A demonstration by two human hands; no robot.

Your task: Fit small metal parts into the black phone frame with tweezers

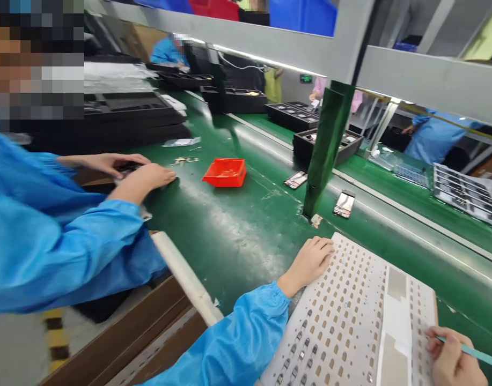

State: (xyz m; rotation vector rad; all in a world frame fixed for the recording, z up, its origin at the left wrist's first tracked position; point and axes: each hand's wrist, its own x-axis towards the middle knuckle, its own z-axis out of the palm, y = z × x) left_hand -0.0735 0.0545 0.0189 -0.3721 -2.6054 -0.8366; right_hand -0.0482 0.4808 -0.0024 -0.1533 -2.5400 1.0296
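A white perforated board (350, 300) lies tilted in front of me, with rows of small slots. Several small dark metal parts (307, 343) sit in slots at its lower left. My left hand (310, 264) grips the board's upper left edge, its thumb hidden. Over the board's right edge, my right hand (453, 354) is closed around a slim teal tool (477, 353); its exact kind is not clear. White tape-like strips (396, 321) run down the board right of its middle.
Left of me a co-worker's hands (137, 174) handle a dark item. A red tray (225, 172) sits on the green bench (229, 236). Beyond my board are a green-wrapped post (326, 150), two phone-like parts (344, 203) and black boxes (294, 115). An overhead grey beam (249, 35) crosses above.
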